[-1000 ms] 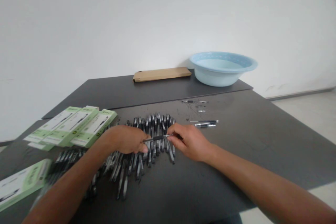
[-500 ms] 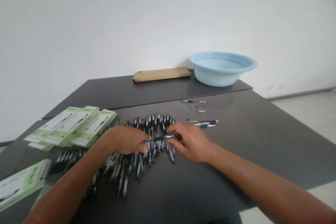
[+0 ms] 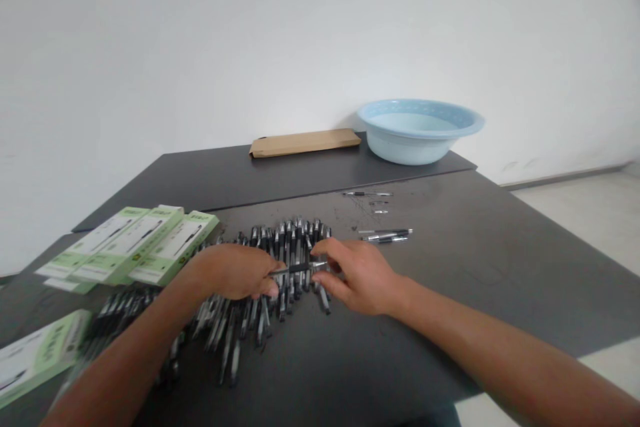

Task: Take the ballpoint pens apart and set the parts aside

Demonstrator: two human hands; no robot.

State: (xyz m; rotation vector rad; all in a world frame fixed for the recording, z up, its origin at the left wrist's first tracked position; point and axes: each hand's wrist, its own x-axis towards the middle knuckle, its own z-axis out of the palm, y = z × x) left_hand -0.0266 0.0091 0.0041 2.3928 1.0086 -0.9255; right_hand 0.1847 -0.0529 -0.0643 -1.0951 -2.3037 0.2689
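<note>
My left hand [image 3: 245,271] is closed on one end of a pen [image 3: 300,267] with a black grip and a clear, silvery tip end, held level and pointing right. At that tip end is my right hand [image 3: 357,273], its thumb and forefinger spread above and below the pen, with a gap between them. Under and around the hands lies a heap of similar pens [image 3: 235,323] on the dark table [image 3: 320,373]. My left forearm hides part of the heap.
Several green-and-white pen boxes [image 3: 163,247] lie at left, with another box [image 3: 43,350] nearer. Right of the heap are a few loose pens [image 3: 385,237] and small pen parts [image 3: 381,211]. Behind are a flat brown cardboard piece [image 3: 305,142] and a light blue basin [image 3: 415,147].
My right thumb and forefinger have parted from their pinch at the pen's tip. My left hand keeps hold of the pen. The view has shifted slightly.
</note>
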